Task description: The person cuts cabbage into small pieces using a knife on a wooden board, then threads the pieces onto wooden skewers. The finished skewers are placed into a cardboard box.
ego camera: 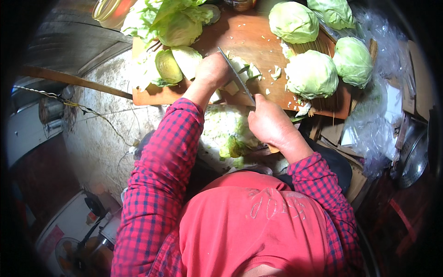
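My right hand [271, 121] is closed round the handle of a knife [240, 79], whose blade points up and to the left over a wooden board [249, 31]. Just left of the blade tip is my left hand [213, 69], its fingers mostly hidden; whether it grips anything does not show. Cut cabbage pieces [254, 71] lie beyond the blade. A halved cabbage [168, 65] and another pale cut piece [187, 61] rest left of my left hand. Beneath the board's near edge, cabbage scraps [228, 131] fill a container or bag.
Several whole cabbages [311, 74] stand on the right, by thin wooden sticks [313, 46]. Leafy cabbage [180, 29] and a jar [110, 12] are at the upper left. Clear plastic bags [373, 121] and a metal colander [413, 159] sit at the far right. A twisted cord [93, 110] hangs left.
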Available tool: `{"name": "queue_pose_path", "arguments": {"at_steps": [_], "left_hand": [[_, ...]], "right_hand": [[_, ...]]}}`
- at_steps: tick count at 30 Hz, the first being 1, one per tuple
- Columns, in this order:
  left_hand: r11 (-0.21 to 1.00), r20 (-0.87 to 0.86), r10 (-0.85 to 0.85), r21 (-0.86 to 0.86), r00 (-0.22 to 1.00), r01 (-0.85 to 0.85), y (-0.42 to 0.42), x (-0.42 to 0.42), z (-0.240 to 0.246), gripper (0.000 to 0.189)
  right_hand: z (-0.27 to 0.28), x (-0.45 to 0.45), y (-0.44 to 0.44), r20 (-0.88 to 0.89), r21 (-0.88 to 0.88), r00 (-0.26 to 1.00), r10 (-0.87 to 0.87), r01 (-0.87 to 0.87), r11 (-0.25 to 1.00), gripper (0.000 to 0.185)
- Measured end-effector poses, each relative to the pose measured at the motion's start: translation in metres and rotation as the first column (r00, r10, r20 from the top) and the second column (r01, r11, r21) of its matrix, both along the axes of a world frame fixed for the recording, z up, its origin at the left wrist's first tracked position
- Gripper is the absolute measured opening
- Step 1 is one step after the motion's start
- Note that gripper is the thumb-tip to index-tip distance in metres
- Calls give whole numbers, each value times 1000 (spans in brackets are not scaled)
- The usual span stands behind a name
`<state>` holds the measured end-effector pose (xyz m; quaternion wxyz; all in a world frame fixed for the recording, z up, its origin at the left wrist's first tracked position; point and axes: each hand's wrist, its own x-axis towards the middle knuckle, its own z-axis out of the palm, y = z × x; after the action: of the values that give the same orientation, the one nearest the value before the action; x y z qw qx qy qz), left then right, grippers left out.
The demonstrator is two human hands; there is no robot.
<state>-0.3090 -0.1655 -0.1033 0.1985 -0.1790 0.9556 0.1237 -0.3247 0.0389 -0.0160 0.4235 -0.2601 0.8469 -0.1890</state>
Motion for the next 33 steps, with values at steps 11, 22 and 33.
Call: {"name": "queue_pose_path", "arguments": {"at_steps": [11,22,33], "left_hand": [[990,16,103,91,995,-104,6,-2,15,23],[905,-95,374,253,922,-341,8,10,29,36],[863,-202,474,302,857,-406,-13,21,39,37]], "right_hand": [[-24,-11,-15,10,95,999,35,-36,995,37],[-23,-12,-13,0,73,999,47,-47,996,43],[-24,-5,-12,-5,97,1000,-12,12,995,35]]}}
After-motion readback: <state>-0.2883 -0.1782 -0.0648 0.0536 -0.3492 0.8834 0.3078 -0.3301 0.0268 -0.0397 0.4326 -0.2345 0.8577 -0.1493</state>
